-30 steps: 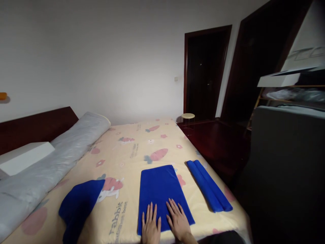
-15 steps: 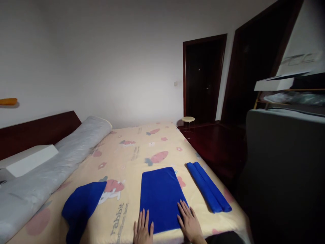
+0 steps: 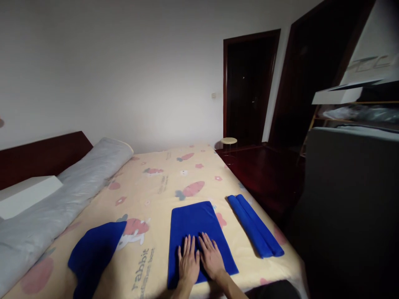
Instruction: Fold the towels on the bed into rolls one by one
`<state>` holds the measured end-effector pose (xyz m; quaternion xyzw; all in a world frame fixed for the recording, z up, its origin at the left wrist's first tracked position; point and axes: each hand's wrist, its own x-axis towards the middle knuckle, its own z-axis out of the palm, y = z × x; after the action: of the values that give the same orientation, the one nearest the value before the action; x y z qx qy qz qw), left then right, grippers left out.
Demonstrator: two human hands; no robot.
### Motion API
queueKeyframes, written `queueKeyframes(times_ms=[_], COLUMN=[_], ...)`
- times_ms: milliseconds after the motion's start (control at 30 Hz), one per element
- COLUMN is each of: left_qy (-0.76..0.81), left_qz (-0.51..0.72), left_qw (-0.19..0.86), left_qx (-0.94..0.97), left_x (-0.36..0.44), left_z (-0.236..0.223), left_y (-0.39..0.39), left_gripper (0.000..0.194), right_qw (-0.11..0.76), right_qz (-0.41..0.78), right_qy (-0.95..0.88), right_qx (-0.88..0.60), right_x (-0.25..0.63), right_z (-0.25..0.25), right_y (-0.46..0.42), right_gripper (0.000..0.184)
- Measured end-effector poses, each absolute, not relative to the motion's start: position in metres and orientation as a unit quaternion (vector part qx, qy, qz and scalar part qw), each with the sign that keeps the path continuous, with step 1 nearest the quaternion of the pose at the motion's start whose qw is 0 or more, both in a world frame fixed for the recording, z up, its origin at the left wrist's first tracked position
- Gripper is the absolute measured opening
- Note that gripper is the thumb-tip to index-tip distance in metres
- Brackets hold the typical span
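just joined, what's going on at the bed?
A person has both hands palm-down on the flat blue cloth, near its closer end: left hand and right hand close side by side, gripping nothing. The cloth lies spread on the bed. To its right is rolled blue cloth; to its left, a loose blue cloth lies unevenly, partly in shadow.

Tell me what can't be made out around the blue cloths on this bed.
Flat cloth, head view: patches hidden by the left hand and right hand.
Loose cloth, head view: near end cut off by the bottom edge.
White box, head view: one end cut off by the left edge.
Small print, head view: line beside "rabbit" too blurred to read surely.
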<state>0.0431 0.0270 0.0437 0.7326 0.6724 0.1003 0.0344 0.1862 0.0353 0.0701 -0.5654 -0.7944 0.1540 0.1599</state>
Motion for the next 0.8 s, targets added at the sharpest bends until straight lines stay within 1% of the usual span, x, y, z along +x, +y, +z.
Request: queueKeyframes(times_ms=[133, 300, 567, 667, 800], left_qy=[0.655, 0.658, 0.662, 0.694, 0.742], left_qz=[0.078, 0.063, 0.097, 0.097, 0.053], left_qw=[0.047, 0.045, 0.041, 0.023, 0.011], left_qx=[0.750, 0.749, 0.742, 0.713, 0.669], left_x=[0.042, 0.038, 0.038, 0.025, -0.009], left_z=[0.023, 0.012, 0.022, 0.031, 0.043], left_y=[0.033, 0.025, 0.020, 0.019, 0.017], left_gripper=[0.054, 0.056, 0.054, 0.054, 0.055], right_qw=[0.149, 0.155, 0.158, 0.169, 0.177], right_qz=[0.191, 0.175, 0.137, 0.108, 0.071], right_qy=[-0.792, -0.803, -0.813, -0.803, -0.771], right_qx=[-0.561, -0.549, -0.544, -0.562, -0.607], right_x=[0.177, 0.181, 0.189, 0.211, 0.256], right_z=[0.059, 0.046, 0.037, 0.032, 0.017], right_y=[0.036, 0.033, 0.036, 0.041, 0.045], right_gripper=[0.055, 0.054, 0.054, 0.057, 0.058])
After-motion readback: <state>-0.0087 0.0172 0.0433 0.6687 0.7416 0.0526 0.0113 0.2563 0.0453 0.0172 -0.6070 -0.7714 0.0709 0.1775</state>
